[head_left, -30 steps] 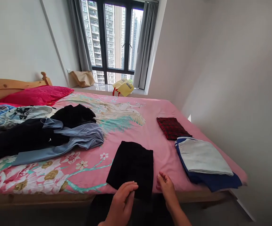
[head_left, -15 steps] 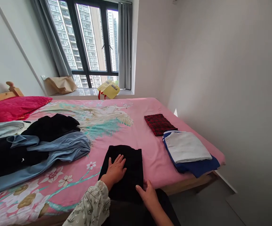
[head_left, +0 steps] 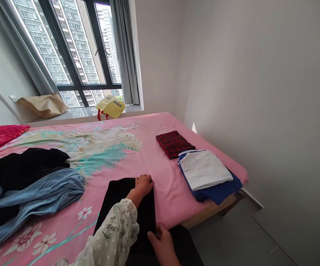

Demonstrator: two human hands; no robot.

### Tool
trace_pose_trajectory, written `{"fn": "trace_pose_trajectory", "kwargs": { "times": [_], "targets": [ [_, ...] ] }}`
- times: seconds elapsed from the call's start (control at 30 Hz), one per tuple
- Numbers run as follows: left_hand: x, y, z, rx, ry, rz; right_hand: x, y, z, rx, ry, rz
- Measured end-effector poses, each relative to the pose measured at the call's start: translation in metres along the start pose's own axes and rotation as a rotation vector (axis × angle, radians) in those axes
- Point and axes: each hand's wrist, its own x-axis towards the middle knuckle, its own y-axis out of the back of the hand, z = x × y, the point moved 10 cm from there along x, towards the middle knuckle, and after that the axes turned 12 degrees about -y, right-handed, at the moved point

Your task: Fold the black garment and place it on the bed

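A folded black garment (head_left: 118,195) lies flat at the near edge of the bed. My left hand (head_left: 143,184), in a white leaf-patterned sleeve, reaches across it, with fingers curled over its far right corner. Lower down, my right hand (head_left: 163,242) has thumb and fingers closed about the garment's right edge. The near end of the garment is partly hidden by my left sleeve and merges with dark cloth at the bottom of the view.
Right of the garment lie a folded red plaid cloth (head_left: 173,144) and a white folded garment (head_left: 204,170) on a blue one (head_left: 219,194). Loose black (head_left: 32,164) and light blue clothes (head_left: 54,192) heap on the left. The pink bed's edge (head_left: 204,214) drops to grey floor.
My left hand has gone from lying flat on the garment to its far right corner and closed there. My right hand stays at the right edge. The view has turned right.
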Motion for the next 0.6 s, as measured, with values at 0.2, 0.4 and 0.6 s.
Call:
{"fn": "trace_pose_trajectory", "kwargs": {
  "times": [0.2, 0.4, 0.6],
  "targets": [
    [0.008, -0.006, -0.022, -0.070, 0.107, 0.118, 0.000, -0.001, 0.008, 0.033, -0.067, 0.013],
    [0.001, 0.014, -0.015, -0.174, 0.022, 0.185, -0.003, -0.001, 0.006, 0.007, -0.083, 0.026],
    [-0.076, 0.036, -0.034, -0.190, -0.142, 0.149, -0.029, -0.025, -0.028, 0.324, -0.070, -0.217]
  ]
}}
